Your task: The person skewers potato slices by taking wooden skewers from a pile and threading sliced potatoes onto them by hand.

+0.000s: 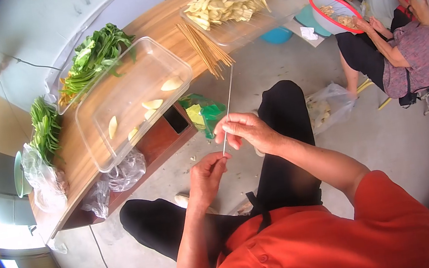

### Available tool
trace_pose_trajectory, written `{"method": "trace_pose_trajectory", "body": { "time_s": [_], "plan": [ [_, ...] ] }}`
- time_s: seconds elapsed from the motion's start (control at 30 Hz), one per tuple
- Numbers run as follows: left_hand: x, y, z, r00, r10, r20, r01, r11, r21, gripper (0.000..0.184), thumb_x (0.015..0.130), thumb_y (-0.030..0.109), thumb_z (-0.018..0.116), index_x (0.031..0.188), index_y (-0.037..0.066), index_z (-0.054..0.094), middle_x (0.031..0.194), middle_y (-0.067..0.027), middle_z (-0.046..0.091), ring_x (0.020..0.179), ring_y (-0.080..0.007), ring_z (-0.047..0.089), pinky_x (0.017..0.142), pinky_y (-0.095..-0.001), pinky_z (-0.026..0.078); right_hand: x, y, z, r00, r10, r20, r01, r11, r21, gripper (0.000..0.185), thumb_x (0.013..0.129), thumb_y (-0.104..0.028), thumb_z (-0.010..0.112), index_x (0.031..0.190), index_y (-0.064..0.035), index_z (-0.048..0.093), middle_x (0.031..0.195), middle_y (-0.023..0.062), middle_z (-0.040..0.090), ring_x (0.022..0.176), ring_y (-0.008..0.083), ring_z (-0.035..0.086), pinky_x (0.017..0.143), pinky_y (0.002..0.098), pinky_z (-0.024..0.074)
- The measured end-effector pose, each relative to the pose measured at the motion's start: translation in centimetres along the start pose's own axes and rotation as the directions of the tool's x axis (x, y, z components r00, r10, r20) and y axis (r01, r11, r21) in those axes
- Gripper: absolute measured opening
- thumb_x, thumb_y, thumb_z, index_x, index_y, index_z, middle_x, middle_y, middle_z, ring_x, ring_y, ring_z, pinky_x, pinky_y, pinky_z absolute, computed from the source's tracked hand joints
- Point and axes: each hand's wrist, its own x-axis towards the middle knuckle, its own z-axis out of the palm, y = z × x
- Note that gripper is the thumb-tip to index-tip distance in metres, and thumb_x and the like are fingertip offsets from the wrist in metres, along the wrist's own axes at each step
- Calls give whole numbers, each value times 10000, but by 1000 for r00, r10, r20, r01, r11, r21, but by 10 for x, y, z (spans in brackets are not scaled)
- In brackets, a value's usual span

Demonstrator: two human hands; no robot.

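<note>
A thin, pale skewer (229, 92) slants upward between my two hands, its far tip near the table edge. My left hand (209, 178) pinches its lower end between thumb and fingertips. Higher up, my right hand (244, 130) is closed around the shaft, fingers curled. No food shows on the visible length. Beyond the tip, a bundle of bamboo skewers (205, 47) lies across the table edge. To the left, a clear plastic tub (134, 99) holds several pale slices (172, 83); sliced pieces are also heaped on a clear tray (226, 7) farther back.
Leafy greens (95, 60) and a green bunch (45, 126) lie along the wooden table (73, 171). Plastic bags (125, 169) hang below its edge. At right a seated person (407, 49) holds a red-rimmed basket (334, 12). A clear bag (329, 105) lies on the floor.
</note>
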Motion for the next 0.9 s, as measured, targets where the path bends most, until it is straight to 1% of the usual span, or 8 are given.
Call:
{"method": "trace_pose_trajectory", "body": {
  "time_s": [0.1,0.23,0.27,0.33,0.47,0.53,0.67,0.9],
  "plan": [
    [6,11,-10,997,70,26,-72,990,120,150,923,86,619,1046,26,680,789,-19,598,656,-95,532,599,-267,458,5,13,-6,999,5,36,-9,993,116,251,1019,-274,467,1022,-65,607,848,63,663,611,75,542,578,224,439],
    [36,44,-59,949,255,-184,-233,963,132,169,907,48,636,1067,14,679,823,-19,617,631,-67,526,568,-201,443,2,21,-23,984,77,-158,-31,961,276,259,1017,-288,474,1013,-64,604,825,77,671,599,88,551,574,223,435],
    [46,58,-72,954,192,-230,-167,978,124,161,918,50,618,1057,-6,675,777,-7,622,628,-55,532,559,-199,442,1,21,-26,981,81,-175,-26,956,293,262,1017,-292,474,1017,-64,606,818,77,669,597,88,548,571,223,434],
    [75,75,-95,927,250,-278,-187,954,234,174,918,77,595,1047,-12,671,764,-5,634,613,-52,543,594,-209,455,2,20,-28,979,75,-188,-15,952,304,266,1017,-295,474,1021,-65,608,812,77,667,594,88,545,569,224,433],
    [145,65,-123,898,380,-221,-234,838,493,206,900,113,624,1076,20,676,868,-57,664,676,-115,609,620,-245,493,1,30,-19,986,112,-124,-70,951,301,270,1015,-291,478,1029,-62,621,803,72,664,593,84,540,566,224,431],
    [178,42,-128,882,452,-135,-254,696,671,286,820,181,700,1067,40,683,944,-138,667,801,-238,654,716,-351,519,2,32,-15,988,125,-88,-94,952,293,279,1015,-295,480,1037,-60,629,805,64,662,595,77,543,573,220,426],
    [208,25,-121,939,329,-104,-129,612,780,393,734,247,769,1078,74,688,1043,-142,645,958,-299,624,840,-403,487,9,38,-9,994,106,-19,-98,966,237,276,1017,-287,476,1055,-65,634,803,52,655,598,64,534,572,217,425],
    [218,17,-124,957,263,-124,-59,594,802,355,689,242,777,967,49,670,1010,-137,663,962,-318,629,822,-407,491,17,36,1,991,121,51,-129,969,210,270,1017,-262,479,1064,-45,634,797,43,646,615,76,524,588,215,421]
  ]
}}
